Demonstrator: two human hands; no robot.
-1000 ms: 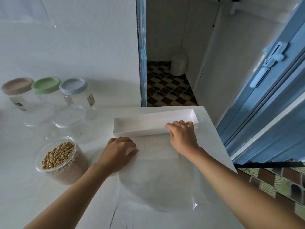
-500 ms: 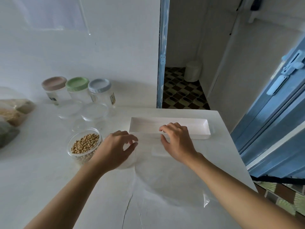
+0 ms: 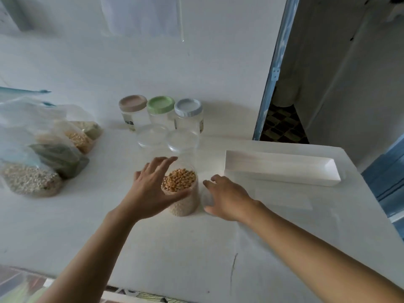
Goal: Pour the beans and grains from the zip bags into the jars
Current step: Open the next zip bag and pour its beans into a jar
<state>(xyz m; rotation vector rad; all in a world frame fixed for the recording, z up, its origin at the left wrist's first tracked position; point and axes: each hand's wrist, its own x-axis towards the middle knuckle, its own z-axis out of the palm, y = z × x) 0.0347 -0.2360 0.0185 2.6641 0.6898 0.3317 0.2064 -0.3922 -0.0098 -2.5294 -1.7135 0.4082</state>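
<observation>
A broad strip of bare white table (image 3: 175,248) runs along the near edge, and another bare lane lies between the heap of filled zip bags (image 3: 43,158) at the left edge and the open jar of soybeans (image 3: 183,193) at the centre. Behind that jar two clear-lidded jars (image 3: 153,136) and three colour-lidded jars (image 3: 160,110) crowd the far edge by the wall, while a long white tray (image 3: 282,169) and a flat clear bag (image 3: 284,200) take the far right corner. The left hand (image 3: 150,189) and right hand (image 3: 227,200) closely flank the open jar.
</observation>
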